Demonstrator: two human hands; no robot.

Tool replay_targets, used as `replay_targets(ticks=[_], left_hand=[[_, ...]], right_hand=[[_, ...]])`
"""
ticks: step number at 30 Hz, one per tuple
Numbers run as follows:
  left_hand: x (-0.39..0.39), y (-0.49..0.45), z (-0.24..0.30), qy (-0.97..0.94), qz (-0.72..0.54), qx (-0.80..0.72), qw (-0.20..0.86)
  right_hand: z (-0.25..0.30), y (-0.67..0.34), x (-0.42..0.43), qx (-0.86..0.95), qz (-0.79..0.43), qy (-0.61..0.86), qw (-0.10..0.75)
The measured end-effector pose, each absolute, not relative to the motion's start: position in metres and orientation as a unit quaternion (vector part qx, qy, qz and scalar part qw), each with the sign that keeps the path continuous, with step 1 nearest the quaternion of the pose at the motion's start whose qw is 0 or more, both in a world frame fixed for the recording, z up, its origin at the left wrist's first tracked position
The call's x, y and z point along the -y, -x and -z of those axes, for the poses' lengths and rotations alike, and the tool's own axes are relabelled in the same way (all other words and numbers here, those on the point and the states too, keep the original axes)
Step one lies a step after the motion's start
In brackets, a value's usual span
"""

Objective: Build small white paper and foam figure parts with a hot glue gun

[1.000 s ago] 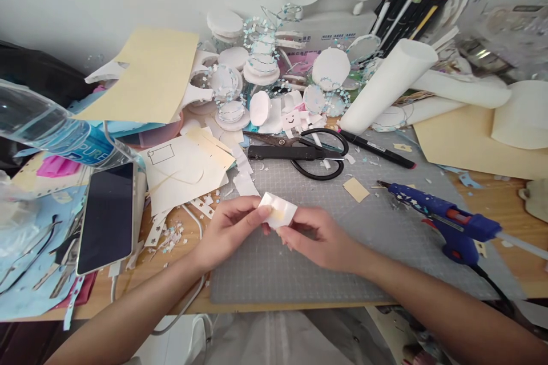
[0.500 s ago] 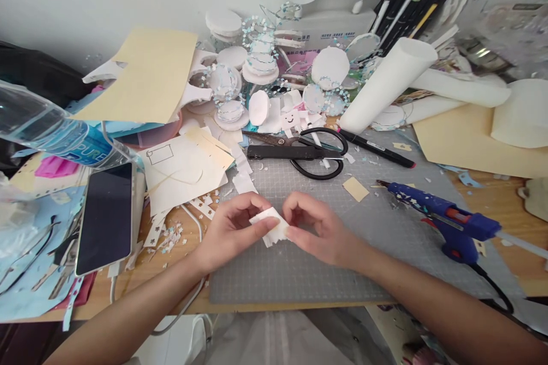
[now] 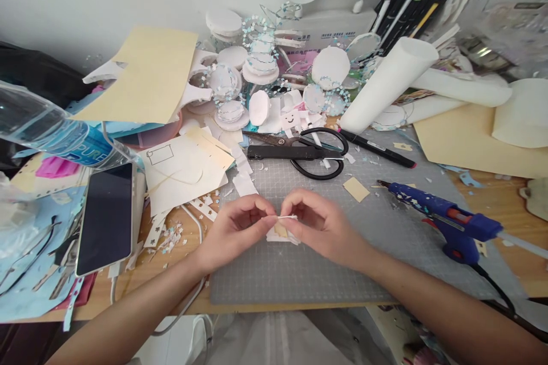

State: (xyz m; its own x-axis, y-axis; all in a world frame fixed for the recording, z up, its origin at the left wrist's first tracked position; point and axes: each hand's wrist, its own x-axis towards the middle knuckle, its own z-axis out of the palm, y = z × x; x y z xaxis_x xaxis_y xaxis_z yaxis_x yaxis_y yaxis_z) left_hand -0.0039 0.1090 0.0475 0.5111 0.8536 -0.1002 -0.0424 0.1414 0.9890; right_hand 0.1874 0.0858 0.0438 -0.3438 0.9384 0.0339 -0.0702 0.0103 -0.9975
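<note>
My left hand [image 3: 233,228] and my right hand [image 3: 319,225] meet over the grey cutting mat [image 3: 342,262]. Both pinch a small white folded paper piece [image 3: 282,231] between thumb and fingers. The piece is turned edge-on, so its top shows as a thin line, and a tan patch shows on the part hanging below. Black scissors [image 3: 317,154] lie just beyond my hands on the mat. A blue glue gun [image 3: 445,219] rests to the right of my right hand.
A phone [image 3: 107,217] lies face up at the left, beside a plastic water bottle [image 3: 55,134]. White foam discs, paper rolls [image 3: 387,85], markers [image 3: 411,11] and cream sheets crowd the back of the desk. A black pen [image 3: 377,148] lies behind the mat. Paper scraps litter the left side.
The white paper piece has been turned from flat and facing me to edge-on and lowered toward the mat. My fingertips have closed in on it from both sides.
</note>
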Motion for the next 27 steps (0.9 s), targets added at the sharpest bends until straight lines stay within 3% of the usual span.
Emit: replay_targets(ticks=[5,10,27], left_hand=[[-0.1107,0.0018,-0.0433,-0.463,-0.384,-0.389,0.698],[-0.1106,-0.0005,-0.0439,-0.365,-0.383,-0.377,0.760],[-0.1103,0.0029,-0.0411,-0.427,-0.380,-0.338,0.748]], right_hand=[[-0.0408,-0.1862,-0.0877,0.511,-0.605,0.383,0.475],[-0.0433,-0.1872,-0.0878,0.515,-0.613,0.391,0.454],[-0.0385,-0.1882,-0.0915,0.478,-0.619,0.412,0.467]])
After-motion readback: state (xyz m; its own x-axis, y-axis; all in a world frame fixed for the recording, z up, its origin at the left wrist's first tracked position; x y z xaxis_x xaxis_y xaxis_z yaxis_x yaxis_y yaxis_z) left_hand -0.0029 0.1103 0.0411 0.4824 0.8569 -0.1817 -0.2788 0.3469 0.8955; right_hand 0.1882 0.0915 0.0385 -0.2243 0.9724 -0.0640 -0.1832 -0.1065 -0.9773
